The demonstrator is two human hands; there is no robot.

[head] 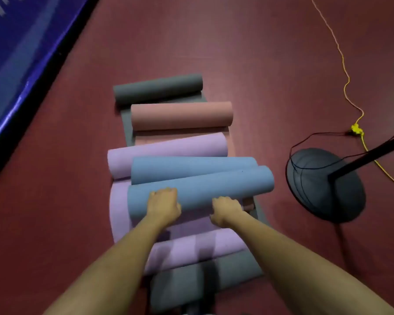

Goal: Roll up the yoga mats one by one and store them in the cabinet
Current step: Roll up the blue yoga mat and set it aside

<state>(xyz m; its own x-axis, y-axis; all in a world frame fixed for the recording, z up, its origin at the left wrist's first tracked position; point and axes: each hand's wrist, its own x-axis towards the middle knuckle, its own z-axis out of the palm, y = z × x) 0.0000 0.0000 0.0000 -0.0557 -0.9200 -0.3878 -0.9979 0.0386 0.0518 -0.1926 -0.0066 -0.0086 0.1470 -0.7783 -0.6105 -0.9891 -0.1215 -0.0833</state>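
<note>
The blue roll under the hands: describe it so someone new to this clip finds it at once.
Start at the line of mats on the red floor, left of the round black stand base. The nearest roll is the blue roll, gripped by the left hand and right hand. A second blue curl lies just behind, untouched.

Single head-worn wide-angle view, forward and steeply down, close over rolled mats [191, 169] on dark red floor [248, 53].
</note>
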